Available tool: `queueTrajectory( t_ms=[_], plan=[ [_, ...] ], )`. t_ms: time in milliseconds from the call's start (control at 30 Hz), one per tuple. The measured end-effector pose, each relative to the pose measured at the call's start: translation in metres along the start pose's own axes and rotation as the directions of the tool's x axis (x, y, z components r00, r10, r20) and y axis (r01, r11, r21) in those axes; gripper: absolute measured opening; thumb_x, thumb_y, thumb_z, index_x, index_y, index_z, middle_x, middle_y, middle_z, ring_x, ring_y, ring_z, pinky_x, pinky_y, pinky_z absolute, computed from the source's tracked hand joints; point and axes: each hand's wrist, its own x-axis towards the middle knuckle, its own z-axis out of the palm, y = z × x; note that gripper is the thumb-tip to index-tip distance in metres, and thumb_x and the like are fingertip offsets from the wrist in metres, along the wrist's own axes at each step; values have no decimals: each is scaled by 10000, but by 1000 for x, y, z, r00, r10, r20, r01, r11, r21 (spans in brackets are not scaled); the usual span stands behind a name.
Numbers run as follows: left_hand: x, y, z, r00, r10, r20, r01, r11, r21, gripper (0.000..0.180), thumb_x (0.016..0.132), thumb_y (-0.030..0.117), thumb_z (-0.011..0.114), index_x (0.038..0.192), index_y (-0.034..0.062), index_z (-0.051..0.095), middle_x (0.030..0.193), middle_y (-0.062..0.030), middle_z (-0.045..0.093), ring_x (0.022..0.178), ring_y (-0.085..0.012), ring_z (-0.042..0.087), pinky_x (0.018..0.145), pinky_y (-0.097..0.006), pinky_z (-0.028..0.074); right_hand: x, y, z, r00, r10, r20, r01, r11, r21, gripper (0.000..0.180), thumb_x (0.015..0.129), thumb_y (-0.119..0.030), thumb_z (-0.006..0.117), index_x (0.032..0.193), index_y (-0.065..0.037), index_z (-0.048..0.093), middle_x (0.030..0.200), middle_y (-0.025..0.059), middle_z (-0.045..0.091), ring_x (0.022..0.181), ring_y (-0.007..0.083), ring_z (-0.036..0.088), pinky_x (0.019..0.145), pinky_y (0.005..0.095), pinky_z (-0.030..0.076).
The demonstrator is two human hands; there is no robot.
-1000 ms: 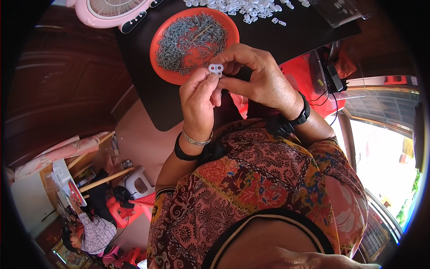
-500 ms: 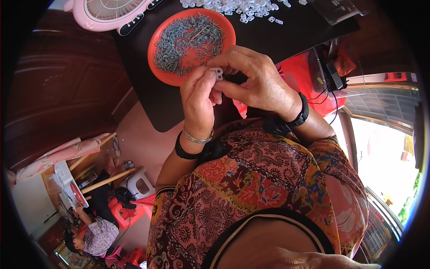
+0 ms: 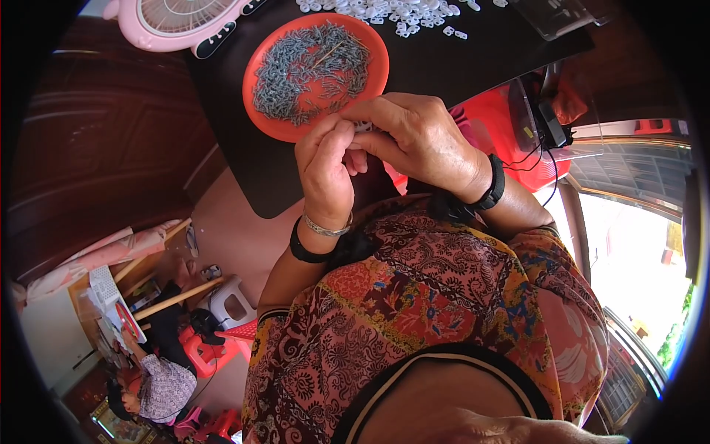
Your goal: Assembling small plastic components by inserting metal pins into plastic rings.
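Both my hands meet just in front of an orange plate (image 3: pixel 379 59) heaped with small grey screws. A small white plastic piece with holes (image 3: pixel 362 126) sits between my fingertips, mostly covered by them. My left hand (image 3: pixel 325 166) is closed, its thumb and forefinger pinching at the piece's left end. My right hand (image 3: pixel 433 144) bends over from the right, thumb and forefinger closed around the same piece. Whether a screw is also in my fingers is hidden. More white plastic pieces (image 3: pixel 403 10) lie in a loose pile beyond the plate.
The plate stands on a dark table (image 3: pixel 255 174). A pink fan (image 3: pixel 137 26) is at the far left and a clear plastic tray (image 3: pixel 551 16) at the far right. Red items and black cables are beside the table's right edge. Another person (image 3: pixel 166 388) sits at lower left.
My right hand has shifted slightly down, its forefinger lowering over the white piece, which is now more covered. My left hand has hardly moved.
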Motion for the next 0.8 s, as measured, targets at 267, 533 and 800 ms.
queueTrajectory(
  t_ms=[267, 533, 800],
  plan=[
    [-6, 7, 5, 999, 29, -35, -28, 999, 35, 255, 884, 165, 448, 703, 8, 538, 534, -7, 472, 451, -64, 410, 433, -211, 277, 2, -3, -4, 996, -87, 31, 88, 996, -32, 257, 741, -153, 716, 962, -64, 621, 695, 78, 612, 627, 267, 632, 536, 335, 499],
    [-6, 7, 4, 987, 139, 79, -139, 990, -2, 261, 902, 147, 420, 775, -25, 572, 564, -17, 478, 486, -67, 410, 461, -217, 276, 25, 11, -50, 980, -200, -23, 189, 955, -230, 262, 738, -139, 745, 965, -51, 649, 758, 85, 642, 652, 229, 640, 555, 301, 500],
    [-6, -1, -2, 978, 170, 121, -176, 984, 39, 237, 900, 118, 434, 832, -35, 601, 571, -7, 468, 496, -59, 406, 469, -216, 271, 107, 90, -216, 908, -246, -340, -191, 481, -856, 248, 795, -163, 619, 980, 1, 643, 935, 185, 653, 872, 335, 623, 772, 389, 490]
  ],
)
